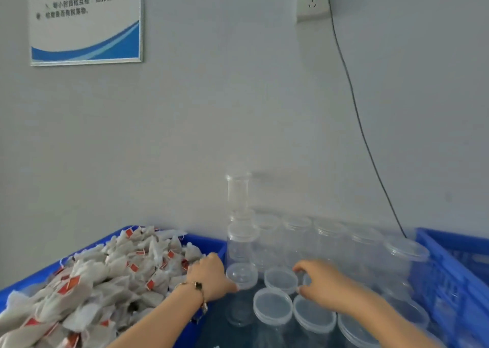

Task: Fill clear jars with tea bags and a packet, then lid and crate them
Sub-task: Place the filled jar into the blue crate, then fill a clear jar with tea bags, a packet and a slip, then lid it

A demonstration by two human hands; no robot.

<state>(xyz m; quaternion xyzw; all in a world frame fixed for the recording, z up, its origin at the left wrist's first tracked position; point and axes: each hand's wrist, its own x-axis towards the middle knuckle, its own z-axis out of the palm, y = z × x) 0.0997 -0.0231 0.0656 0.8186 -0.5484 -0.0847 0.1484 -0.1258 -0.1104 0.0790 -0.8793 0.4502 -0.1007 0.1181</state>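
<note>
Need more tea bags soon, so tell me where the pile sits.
The heap of white tea bags with red tags fills the blue plastic crate at lower left, beside the left hand.

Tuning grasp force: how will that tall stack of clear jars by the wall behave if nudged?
The stacked jars look empty, thin clear plastic, so probably light. Standing several high on a narrow base, the stack would likely tip if pushed near the top. Smooth walls may be slippery.
</note>
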